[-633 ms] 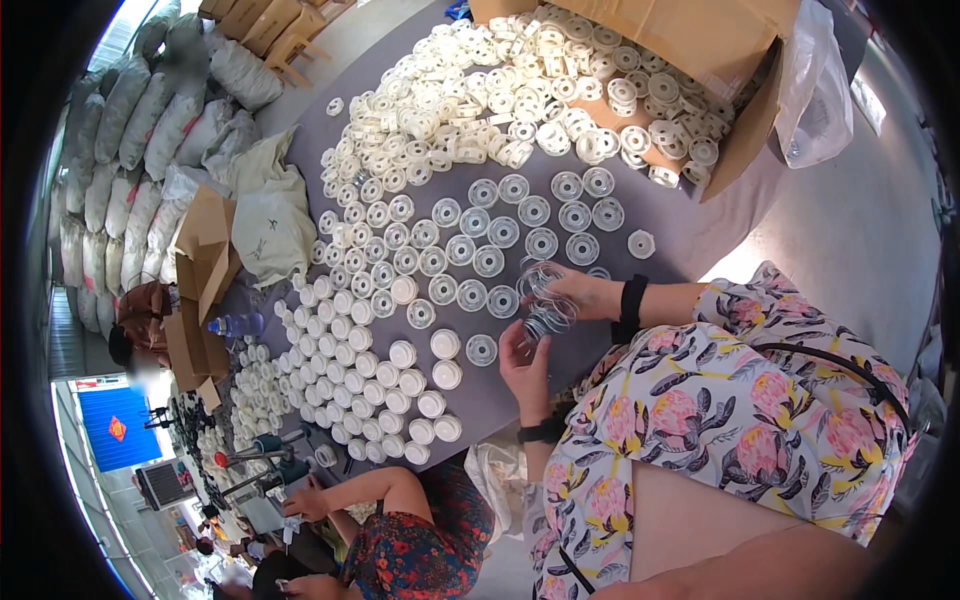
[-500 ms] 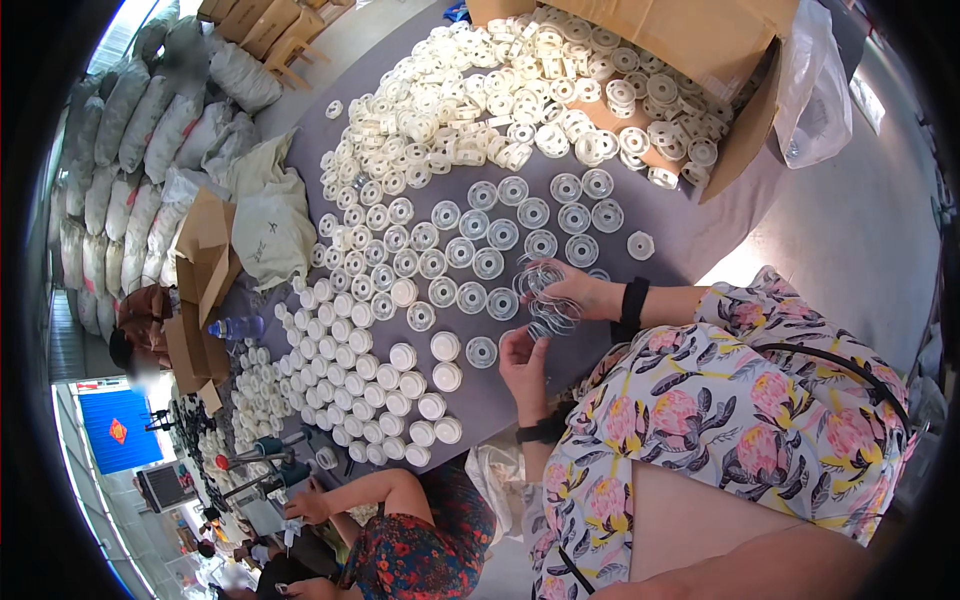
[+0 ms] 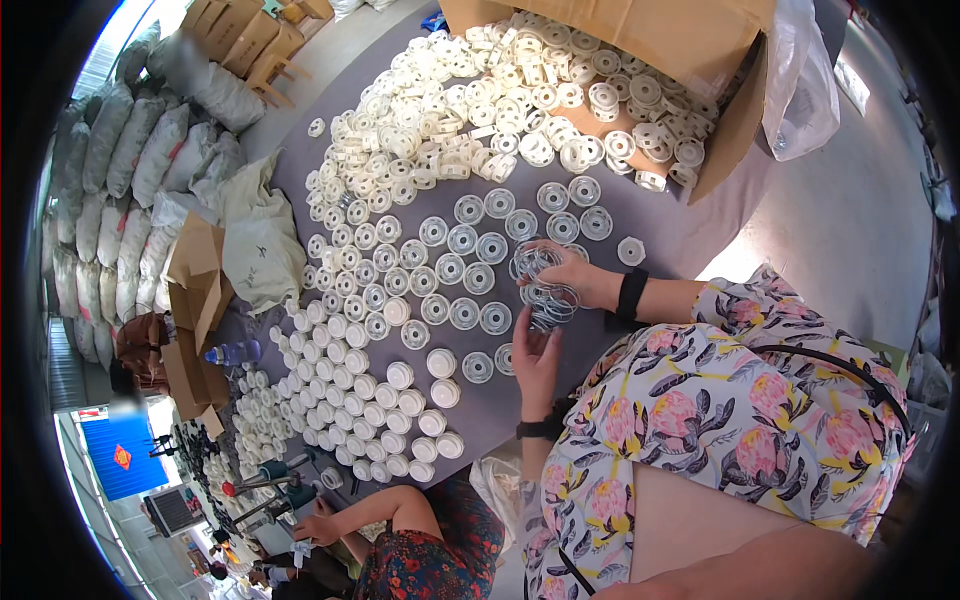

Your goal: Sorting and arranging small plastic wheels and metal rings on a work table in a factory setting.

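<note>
My right hand (image 3: 572, 277) is closed round a loose bundle of thin metal wire rings (image 3: 548, 300), which hangs out below its fingers. Just under the bundle, my left hand (image 3: 537, 362) is turned palm up with its thumb and fingers apart. Its fingertips reach the lower rings; whether they touch is hard to tell. Beside the left hand lie two pale round plastic discs (image 3: 478, 367) with dark centres, one partly behind its fingers. More such discs (image 3: 463, 240) lie in rows beyond both hands.
White round caps (image 3: 400, 375) stand grouped at the left. Farther back, cream plastic parts (image 3: 420, 130) pile up by an open cardboard box (image 3: 650, 45). A clear plastic bag (image 3: 803, 90) hangs at the right. A co-worker's arm (image 3: 375, 512) works at a small bench machine (image 3: 270, 480), lower left.
My left hand has moved slightly down and its fingers have opened out. A second disc now shows beside it. The right hand still holds the rings; the whole view has shifted a little.
</note>
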A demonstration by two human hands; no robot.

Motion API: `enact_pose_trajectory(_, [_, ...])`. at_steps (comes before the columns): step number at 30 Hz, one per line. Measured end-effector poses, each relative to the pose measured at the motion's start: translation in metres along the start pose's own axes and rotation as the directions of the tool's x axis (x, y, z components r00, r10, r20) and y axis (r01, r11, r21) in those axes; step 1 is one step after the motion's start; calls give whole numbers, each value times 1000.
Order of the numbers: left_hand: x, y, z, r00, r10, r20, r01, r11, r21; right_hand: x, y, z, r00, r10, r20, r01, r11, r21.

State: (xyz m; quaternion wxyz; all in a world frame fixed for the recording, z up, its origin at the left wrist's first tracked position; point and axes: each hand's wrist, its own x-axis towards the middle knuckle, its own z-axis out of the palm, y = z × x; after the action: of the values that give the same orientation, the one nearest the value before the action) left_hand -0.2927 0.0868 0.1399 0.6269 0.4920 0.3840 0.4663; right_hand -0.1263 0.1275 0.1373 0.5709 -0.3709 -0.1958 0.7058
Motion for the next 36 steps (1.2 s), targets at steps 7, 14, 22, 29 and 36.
enact_pose_trajectory(7, [9, -18, -49, 683, -582, 441, 730, 551, -404, -3, -35, 22, 977, -172, 128, 196, 958, -210])
enact_pose_trajectory(14, [5, -22, -58, 812, -583, 6, 505, 699, -507, 19, -84, 5, 968, -247, 39, 250, 964, -88])
enact_pose_trajectory(22, [32, -23, -45, 971, -178, -161, 165, 982, -91, -3, -20, 3, 927, 353, -130, -360, 733, -577])
enact_pose_trajectory(29, [22, -50, -31, 924, -343, -168, 290, 916, -276, 5, 11, -4, 956, 263, -132, -283, 693, -663])
enact_pose_trajectory(36, [29, -32, -2, 947, -255, -195, 223, 960, -171, 1, 18, 4, 865, 438, -247, -486, 854, -187])
